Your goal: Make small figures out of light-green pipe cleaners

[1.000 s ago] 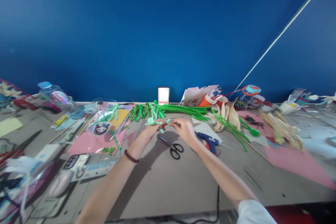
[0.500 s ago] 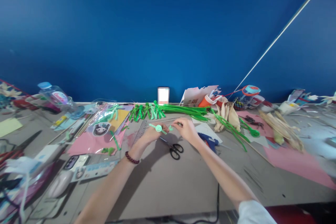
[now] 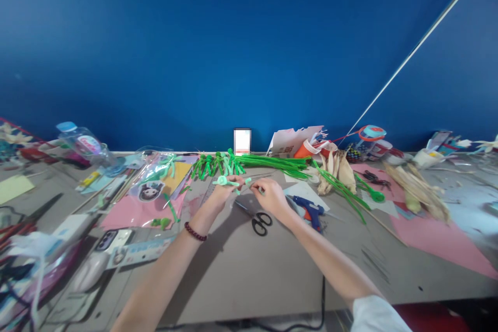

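Observation:
My left hand (image 3: 222, 196) is closed around a light green pipe-cleaner figure (image 3: 222, 180), which has a round coiled part and thin limbs sticking out sideways. One pale green end reaches toward my right hand (image 3: 271, 196), whose thumb and fingers are pinched together just beside it. Whatever those right fingertips hold, if anything, is too small to make out. Below both hands lies a pair of black-handled scissors (image 3: 261, 223), blades pointing up and left. Behind them, finished-looking green pipe-cleaner figures (image 3: 212, 164) lie in a row beside a bundle of green pipe cleaners (image 3: 276, 163).
A blue glue gun (image 3: 309, 207) rests right of my right hand. Dried husks (image 3: 344, 176) and pink paper (image 3: 436, 241) lie farther right. On the left are a plastic bag (image 3: 150, 189), a mouse (image 3: 91, 272) and a bottle (image 3: 83, 140). A phone (image 3: 242, 141) leans against the blue wall.
My left hand has shifted slightly left, turning the pipe-cleaner figure. My right hand's fingertips have moved a little left and down. The glue gun shows more fully now.

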The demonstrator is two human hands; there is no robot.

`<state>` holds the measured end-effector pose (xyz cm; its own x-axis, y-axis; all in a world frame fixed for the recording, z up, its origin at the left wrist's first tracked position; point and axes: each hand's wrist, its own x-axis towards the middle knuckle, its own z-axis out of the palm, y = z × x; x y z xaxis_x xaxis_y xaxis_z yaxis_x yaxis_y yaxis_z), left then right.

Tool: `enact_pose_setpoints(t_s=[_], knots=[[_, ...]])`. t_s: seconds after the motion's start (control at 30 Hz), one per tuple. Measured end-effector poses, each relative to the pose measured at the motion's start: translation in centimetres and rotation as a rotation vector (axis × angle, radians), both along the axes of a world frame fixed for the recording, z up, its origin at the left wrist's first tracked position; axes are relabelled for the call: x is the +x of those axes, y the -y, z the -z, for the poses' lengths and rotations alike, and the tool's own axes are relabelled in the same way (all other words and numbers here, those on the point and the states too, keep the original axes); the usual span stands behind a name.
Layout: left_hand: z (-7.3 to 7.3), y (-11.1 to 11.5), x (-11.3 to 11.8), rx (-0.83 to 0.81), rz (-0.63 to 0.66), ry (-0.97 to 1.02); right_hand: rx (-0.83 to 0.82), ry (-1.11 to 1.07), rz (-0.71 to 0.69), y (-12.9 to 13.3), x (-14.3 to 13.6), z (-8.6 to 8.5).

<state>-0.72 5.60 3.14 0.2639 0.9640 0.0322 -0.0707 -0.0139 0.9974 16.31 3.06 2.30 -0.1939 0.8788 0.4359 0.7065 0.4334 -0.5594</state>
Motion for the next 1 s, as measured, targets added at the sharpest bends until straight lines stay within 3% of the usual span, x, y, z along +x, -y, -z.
enact_pose_setpoints(t_s=[0.3, 0.5, 0.7, 1.0], knots=[[-0.9, 0.7, -0.6, 0.019, 0.262, -0.071, 0.139, -0.013, -0.021, -0.7, 1.9, -1.5], [-1.7, 0.7, -0.5, 0.085, 0.174, -0.016, 0.196, -0.05, 0.002, -0.6, 1.7, -1.7], [-0.9, 0.4, -0.2, 0.128, 0.063, -0.077, 0.137, -0.062, -0.025, -0.7, 1.5, -1.3], [-0.4, 0.3, -0.1, 0.236, 0.258, -0.378, 0.008, -0.097, -0.11, -1.3, 2.3, -1.4]])
